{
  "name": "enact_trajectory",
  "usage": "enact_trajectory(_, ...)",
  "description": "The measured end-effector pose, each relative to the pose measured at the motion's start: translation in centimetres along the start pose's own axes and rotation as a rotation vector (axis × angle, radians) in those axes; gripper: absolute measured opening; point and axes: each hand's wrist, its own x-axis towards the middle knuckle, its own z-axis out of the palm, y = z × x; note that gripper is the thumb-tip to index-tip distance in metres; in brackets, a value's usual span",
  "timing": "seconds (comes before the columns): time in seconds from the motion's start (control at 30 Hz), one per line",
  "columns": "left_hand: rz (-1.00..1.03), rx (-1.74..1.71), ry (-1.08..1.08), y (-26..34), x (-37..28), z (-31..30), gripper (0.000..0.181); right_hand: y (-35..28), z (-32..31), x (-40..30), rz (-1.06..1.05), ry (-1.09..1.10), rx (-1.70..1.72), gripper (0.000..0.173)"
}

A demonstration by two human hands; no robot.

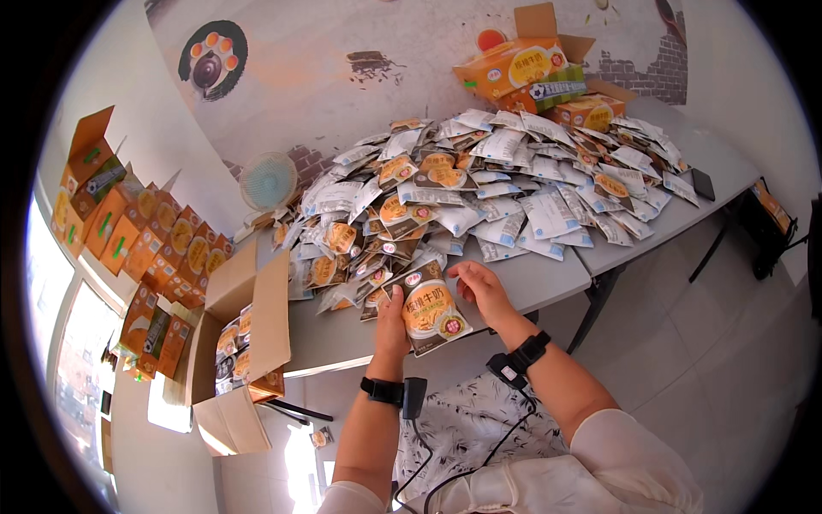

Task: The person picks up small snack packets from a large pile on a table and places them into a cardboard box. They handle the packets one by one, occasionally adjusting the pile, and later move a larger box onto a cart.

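Observation:
My left hand [392, 324] grips a filled drink pouch [429, 313] along its left edge, thumb on the front. The printed face, brown with an orange and white cup picture, is turned towards me, over the table's front edge. Just right of the pouch's upper corner, my right hand [480, 289] is raised with loosely bent fingers and nothing visible in it. Behind both hands a big heap of similar pouches [501, 212] covers much of the grey table [536, 283]. Many show white backs, others their printed fronts.
An unfolded carton [270, 315] with pouches inside stands at the left. Orange printed boxes [144, 225] are stacked beyond it; more orange boxes [526, 67] sit behind the heap. A fan [268, 182] is at the back left, a dark phone [702, 184] at the right. One pouch [321, 437] lies on the floor.

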Motion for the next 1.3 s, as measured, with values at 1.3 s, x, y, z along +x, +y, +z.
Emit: enact_trajectory(1.3,0.084,-0.439,-0.042,-1.6,0.3,-2.6,0.036,-1.1,0.1,-0.6,0.191,-0.1,0.045,0.031)
